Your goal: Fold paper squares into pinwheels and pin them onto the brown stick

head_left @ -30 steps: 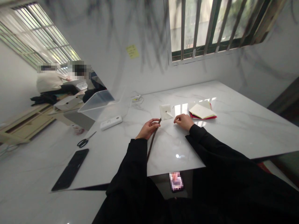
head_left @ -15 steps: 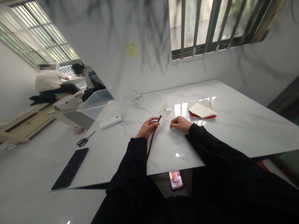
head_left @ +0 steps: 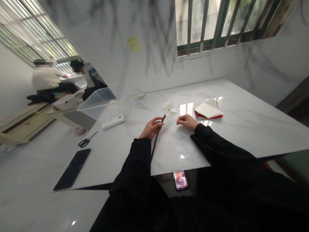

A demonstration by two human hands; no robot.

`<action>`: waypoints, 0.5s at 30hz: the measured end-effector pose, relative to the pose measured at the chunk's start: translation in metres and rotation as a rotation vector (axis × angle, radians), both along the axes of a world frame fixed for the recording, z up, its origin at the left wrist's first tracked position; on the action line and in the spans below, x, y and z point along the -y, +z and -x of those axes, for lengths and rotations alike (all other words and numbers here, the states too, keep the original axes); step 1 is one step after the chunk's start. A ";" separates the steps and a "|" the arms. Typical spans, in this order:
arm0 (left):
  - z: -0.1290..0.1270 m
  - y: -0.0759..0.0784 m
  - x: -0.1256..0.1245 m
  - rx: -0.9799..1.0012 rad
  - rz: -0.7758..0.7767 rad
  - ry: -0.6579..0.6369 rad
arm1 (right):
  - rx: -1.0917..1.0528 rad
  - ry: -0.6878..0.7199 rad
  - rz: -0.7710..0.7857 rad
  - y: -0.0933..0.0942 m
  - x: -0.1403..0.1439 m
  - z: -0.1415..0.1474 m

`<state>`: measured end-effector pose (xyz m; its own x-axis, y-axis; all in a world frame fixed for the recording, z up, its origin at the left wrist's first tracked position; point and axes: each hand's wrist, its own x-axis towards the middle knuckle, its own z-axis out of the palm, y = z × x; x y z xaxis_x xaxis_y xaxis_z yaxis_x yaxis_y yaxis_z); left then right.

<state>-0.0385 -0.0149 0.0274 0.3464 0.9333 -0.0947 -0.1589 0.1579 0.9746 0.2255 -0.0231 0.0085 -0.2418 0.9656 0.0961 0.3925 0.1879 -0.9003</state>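
My left hand is closed around the dark brown stick of a paper pinwheel. The pinwheel's cream head tilts at the top end of the stick, with a small dark spot at its centre. Its stick slants down toward my left sleeve. To the right of the pinwheel and apart from it, my right hand is curled low over the white table. Its fingertips are drawn together, and whether anything sits between them is hidden. Tiny shiny bits lie just beyond the pinwheel head.
A stack of cream and red paper lies at the right. Leftward are a white power strip, black-handled scissors, a long black pad and a clear plastic bin. A phone lies below the table edge. Two people sit farther off.
The whole view has shifted slightly, so things appear a little higher. The pinwheel head has turned or tilted a little; my left hand still holds the stick and my right hand stays curled.
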 end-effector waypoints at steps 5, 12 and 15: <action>0.000 0.001 -0.001 -0.010 0.005 -0.005 | -0.122 -0.114 -0.001 -0.003 0.004 -0.002; 0.001 0.001 0.000 -0.013 -0.023 -0.011 | -0.036 -0.435 -0.215 -0.003 0.009 0.000; 0.002 0.001 -0.001 -0.021 -0.018 -0.028 | 0.010 -0.484 -0.276 -0.001 0.009 -0.003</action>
<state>-0.0402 -0.0143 0.0286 0.3707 0.9248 -0.0859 -0.1342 0.1448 0.9803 0.2284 -0.0324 0.0072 0.2208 0.9060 0.3611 0.5008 0.2124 -0.8391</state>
